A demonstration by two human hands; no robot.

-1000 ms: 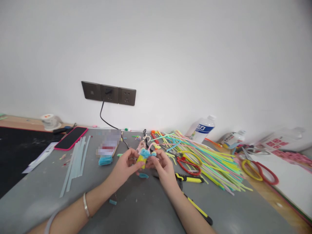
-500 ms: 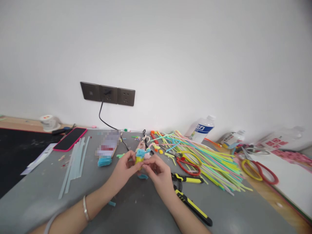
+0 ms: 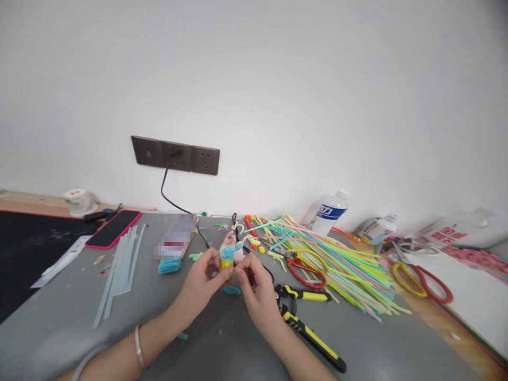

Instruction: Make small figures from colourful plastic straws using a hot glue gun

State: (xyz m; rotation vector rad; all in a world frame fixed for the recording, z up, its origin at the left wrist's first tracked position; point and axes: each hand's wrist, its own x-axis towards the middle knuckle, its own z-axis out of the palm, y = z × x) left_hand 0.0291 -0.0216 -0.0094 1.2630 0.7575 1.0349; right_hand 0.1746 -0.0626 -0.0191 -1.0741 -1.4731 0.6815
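Observation:
Between my hands is a small fuzzy craft figure (image 3: 227,256), yellow below and light blue above, seemingly made of pipe cleaners. My left hand (image 3: 204,278) is closed around its left side, with the thumb across the front. On the right, my right hand (image 3: 257,283) is closed in a pinch beside the figure's lower part; what lies between its fingertips is too small to make out. A blue fuzzy piece (image 3: 232,290) shows just under the fingers. Fingers hide part of the figure.
Wire strippers (image 3: 311,328) lie right of my right hand. Beyond are red-and-yellow scissors (image 3: 305,275), a pile of pipe cleaners (image 3: 349,264) and a white bottle (image 3: 328,211). At left are a phone (image 3: 113,228), glue sticks (image 3: 123,264) and a blue fuzzy bundle (image 3: 169,265).
My right hand's fingertips have drawn slightly down and right from the figure, and its blue top has tilted a little. My left hand keeps its hold.

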